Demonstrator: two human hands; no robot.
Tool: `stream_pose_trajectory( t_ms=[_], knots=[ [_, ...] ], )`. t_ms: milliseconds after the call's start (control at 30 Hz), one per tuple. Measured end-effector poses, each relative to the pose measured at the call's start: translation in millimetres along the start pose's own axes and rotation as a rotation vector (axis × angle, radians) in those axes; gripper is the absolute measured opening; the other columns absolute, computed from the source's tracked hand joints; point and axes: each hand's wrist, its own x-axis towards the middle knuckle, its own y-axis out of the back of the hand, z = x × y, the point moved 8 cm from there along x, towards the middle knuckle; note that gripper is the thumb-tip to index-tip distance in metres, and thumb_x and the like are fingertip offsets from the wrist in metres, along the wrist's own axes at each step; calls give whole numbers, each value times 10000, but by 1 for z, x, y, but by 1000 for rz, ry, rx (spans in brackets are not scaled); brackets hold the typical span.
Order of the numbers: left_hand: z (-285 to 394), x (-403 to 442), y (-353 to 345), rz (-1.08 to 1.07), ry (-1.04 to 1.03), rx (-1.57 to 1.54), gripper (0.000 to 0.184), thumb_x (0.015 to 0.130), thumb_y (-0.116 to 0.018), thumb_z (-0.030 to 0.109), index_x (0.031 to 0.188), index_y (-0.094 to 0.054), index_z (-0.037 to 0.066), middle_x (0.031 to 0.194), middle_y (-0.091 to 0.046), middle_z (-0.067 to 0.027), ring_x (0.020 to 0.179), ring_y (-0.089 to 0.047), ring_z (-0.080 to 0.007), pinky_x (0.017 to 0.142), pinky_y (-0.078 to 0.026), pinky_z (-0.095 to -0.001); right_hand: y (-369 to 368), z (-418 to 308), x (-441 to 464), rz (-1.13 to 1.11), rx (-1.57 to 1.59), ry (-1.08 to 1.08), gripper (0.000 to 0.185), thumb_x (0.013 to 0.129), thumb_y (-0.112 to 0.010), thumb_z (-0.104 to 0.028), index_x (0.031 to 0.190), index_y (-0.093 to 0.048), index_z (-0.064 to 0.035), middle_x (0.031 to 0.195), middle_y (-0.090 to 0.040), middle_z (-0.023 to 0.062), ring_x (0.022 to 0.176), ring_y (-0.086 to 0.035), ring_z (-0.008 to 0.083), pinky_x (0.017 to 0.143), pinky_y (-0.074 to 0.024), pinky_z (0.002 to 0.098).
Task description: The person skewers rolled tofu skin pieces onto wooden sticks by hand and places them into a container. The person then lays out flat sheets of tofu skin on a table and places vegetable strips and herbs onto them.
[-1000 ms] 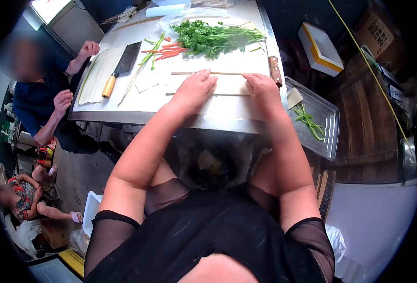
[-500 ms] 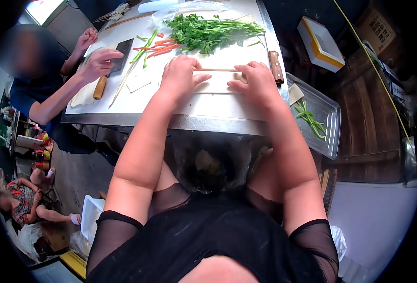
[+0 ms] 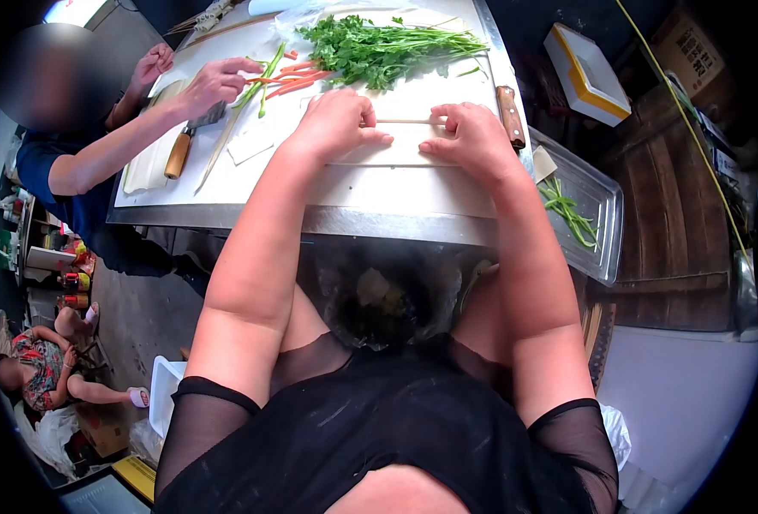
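On the white table top, a flat pale sheet (image 3: 402,152) lies in front of me, with a thin brownish line along its far side; whether that is a folded edge or a stick I cannot tell. My left hand (image 3: 336,124) grips one end of that far side, fingers curled over and thumb stretched inward. At the other end, my right hand (image 3: 469,137) has the same grip. Beyond my hands lies a bunch of cilantro (image 3: 370,51). Orange-red strips (image 3: 298,81) and long green strips (image 3: 263,90) are left of it.
A wooden-handled knife (image 3: 509,116) rests at the right edge. Below it is a clear tray (image 3: 597,244) with green strips (image 3: 572,214). At left, a co-worker's hand (image 3: 216,86) reaches over a cleaver (image 3: 186,141). A small white sheet (image 3: 250,146) lies between us.
The co-worker's hand has moved right, towards the green and orange-red strips. My hands stay at the far side of the sheet, shifted slightly. The view has tilted a little.
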Motion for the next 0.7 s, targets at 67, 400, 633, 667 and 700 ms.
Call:
stream_pose_trajectory(
  t_ms=[67,400,633,667,700],
  knots=[
    [1,2,-1,-12,3,-5,385,690,-798,459,733,-702,88,811,-674,-96,868,-631,-280,787,-481,-414,-1,1,1,-1,3,1,528,662,-841,-364,1083,-709,-75,871,-670,137,882,-630,311,812,-501,413],
    [-5,-1,-2,-33,49,-167,359,682,-828,372,862,-698,89,813,-682,-84,815,-646,-241,752,-485,-374,-2,0,-1,-21,-30,18,613,675,-843,-356,1168,-667,-36,883,-633,124,873,-606,263,787,-487,368],
    [-10,1,-11,-131,153,-219,317,696,-818,355,832,-707,91,826,-689,-91,773,-655,-241,733,-501,-364,0,0,-1,-30,-46,1,596,687,-834,-357,1168,-667,-47,915,-634,125,903,-602,268,818,-480,373],
    [-11,2,-13,-131,150,-218,317,696,-818,355,832,-707,91,826,-689,-91,773,-655,-241,733,-501,-364,0,-1,-3,-31,-45,2,595,688,-834,-350,1173,-664,-48,924,-635,125,920,-598,269,832,-476,373],
    [-10,2,-12,-112,129,-188,297,709,-808,359,815,-710,99,833,-685,-83,787,-650,-247,741,-500,-364,-1,-1,-4,-34,-44,3,594,690,-833,-342,1178,-662,-50,933,-637,125,937,-593,270,847,-472,372]
  ],
)
